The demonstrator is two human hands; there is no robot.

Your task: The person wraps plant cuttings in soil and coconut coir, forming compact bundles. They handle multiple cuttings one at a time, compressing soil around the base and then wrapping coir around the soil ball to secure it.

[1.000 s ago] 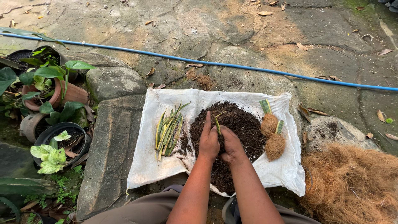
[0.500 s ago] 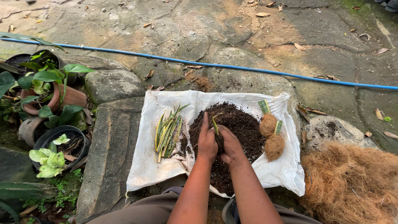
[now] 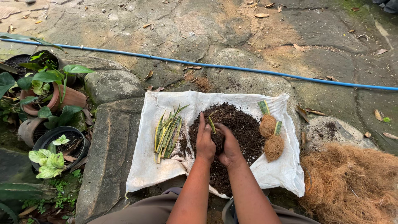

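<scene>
While both hands (image 3: 217, 143) cup a soil clump (image 3: 217, 139), their grip hides its green cutting's (image 3: 212, 123) base.

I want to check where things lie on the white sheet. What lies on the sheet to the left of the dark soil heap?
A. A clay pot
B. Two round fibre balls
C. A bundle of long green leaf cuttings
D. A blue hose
C: the bundle of green leaf cuttings lies on the white sheet, left of the soil heap where the left hand and right hand press.
</scene>
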